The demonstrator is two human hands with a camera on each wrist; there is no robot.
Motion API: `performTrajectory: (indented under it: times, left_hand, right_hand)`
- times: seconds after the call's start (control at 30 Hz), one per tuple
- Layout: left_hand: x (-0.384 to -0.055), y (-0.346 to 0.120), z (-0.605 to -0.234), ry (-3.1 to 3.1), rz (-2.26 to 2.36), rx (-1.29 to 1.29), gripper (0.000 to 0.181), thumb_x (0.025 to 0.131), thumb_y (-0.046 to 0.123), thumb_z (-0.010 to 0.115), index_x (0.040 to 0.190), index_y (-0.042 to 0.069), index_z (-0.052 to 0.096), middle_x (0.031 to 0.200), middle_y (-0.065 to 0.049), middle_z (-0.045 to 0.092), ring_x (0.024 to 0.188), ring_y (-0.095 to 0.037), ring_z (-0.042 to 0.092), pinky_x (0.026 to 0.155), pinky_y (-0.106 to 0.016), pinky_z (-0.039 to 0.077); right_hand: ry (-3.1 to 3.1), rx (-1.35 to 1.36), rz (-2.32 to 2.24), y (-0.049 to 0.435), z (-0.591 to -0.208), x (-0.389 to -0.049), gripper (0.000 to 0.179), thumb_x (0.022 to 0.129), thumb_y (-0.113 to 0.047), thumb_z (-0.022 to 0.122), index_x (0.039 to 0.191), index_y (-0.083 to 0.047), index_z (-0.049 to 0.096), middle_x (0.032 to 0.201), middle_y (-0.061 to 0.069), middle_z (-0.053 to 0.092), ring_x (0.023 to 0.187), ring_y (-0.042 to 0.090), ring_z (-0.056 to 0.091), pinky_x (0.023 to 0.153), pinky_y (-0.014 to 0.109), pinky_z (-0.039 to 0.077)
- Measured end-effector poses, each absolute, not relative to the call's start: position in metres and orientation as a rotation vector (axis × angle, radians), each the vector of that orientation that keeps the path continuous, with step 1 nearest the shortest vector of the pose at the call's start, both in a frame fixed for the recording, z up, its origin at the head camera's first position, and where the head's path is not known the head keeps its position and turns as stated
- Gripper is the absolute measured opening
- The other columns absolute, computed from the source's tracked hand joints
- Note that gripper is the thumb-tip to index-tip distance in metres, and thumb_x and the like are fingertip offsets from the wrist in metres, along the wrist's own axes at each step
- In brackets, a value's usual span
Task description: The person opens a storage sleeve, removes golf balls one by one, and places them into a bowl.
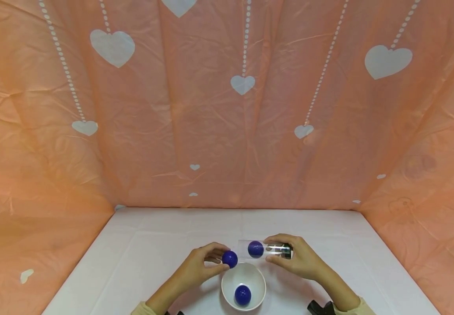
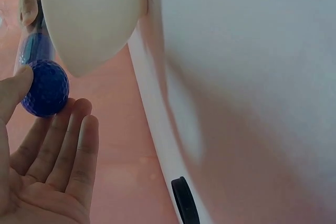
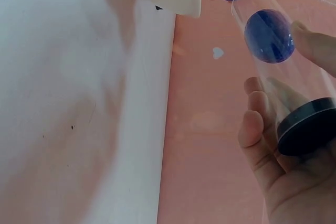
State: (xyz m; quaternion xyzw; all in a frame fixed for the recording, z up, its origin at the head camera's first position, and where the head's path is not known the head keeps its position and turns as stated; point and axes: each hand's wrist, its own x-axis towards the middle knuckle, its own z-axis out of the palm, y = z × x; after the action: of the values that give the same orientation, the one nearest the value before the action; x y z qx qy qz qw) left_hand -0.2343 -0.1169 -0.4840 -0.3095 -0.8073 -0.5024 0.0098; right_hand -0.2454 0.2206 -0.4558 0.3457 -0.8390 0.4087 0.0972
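A blue ball [image 1: 230, 259] is pinched by the left hand [image 1: 200, 267], just beside the mouth of a clear tube [image 1: 272, 250]. The tube is gripped sideways by the right hand [image 1: 300, 259]; a second ball [image 1: 255, 249] is contained near its mouth. A third ball [image 1: 243, 295] is seated in a white bowl [image 1: 245, 274], well apart from the tabletop's [image 1: 152, 245] far edge.

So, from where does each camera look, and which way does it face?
Head: worn on the head, facing forward and down at the table, white bowl and backdrop; left grip and right grip show.
Left wrist: worn there, facing the left grip's work, a pinched blue ball; part of the right grip also shows.
Right wrist: worn there, facing the clear tube in the right grip; a little of the left grip shows.
Shared: both wrist views show the white bowl's outside and the pinched blue ball.
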Motion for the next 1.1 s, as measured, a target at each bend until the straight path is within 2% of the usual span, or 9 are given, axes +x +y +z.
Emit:
performTrajectory:
  times: [0.2,0.5,0.9,1.1]
  left_hand:
    - [-0.235,-0.1174,-0.4868,-2.562,-1.502,-1.037,0.036,0.097,0.03,0.084,0.128,0.016,0.072,0.119,0.001,0.078,0.106,-0.01,0.073,0.097,-0.032,0.063]
    - [-0.2342,-0.1164,-0.4877,-2.601,-1.317,-1.159,0.036,0.098,0.033,0.082,0.129,0.02,0.072,0.123,0.007,0.076,0.111,-0.011,0.071,0.1,-0.036,0.062]
    - [-0.2305,-0.1131,-0.4825,-2.624,-1.205,-1.193,0.037,0.097,0.032,0.083,0.129,0.016,0.072,0.125,0.006,0.075,0.114,-0.009,0.071,0.099,-0.033,0.062]
    - [-0.2336,-0.1114,-0.4856,-2.496,-1.193,-1.238,0.026,0.1,0.018,0.08,0.124,0.011,0.074,0.119,0.001,0.078,0.113,-0.013,0.073,0.097,-0.032,0.063]
  right_hand:
    - [-2.485,1.0,1.241,0.2245,-0.4559,-0.2469,0.035,0.092,-0.025,0.088,0.125,-0.017,0.077,0.116,0.003,0.079,0.095,0.013,0.073,0.08,0.027,0.063]
    - [-2.49,0.986,1.286,0.2274,-0.4552,-0.2467,0.035,0.093,-0.023,0.088,0.125,-0.015,0.077,0.117,0.005,0.079,0.094,0.008,0.071,0.078,0.029,0.064]
    - [-2.485,0.99,1.303,0.2268,-0.4547,-0.2467,0.035,0.093,-0.022,0.087,0.125,-0.016,0.076,0.117,0.004,0.078,0.094,0.008,0.071,0.078,0.028,0.064]
    - [-2.483,0.99,1.299,0.2267,-0.4558,-0.2464,0.034,0.093,-0.022,0.087,0.125,-0.015,0.076,0.116,0.005,0.078,0.093,0.007,0.071,0.077,0.027,0.064]
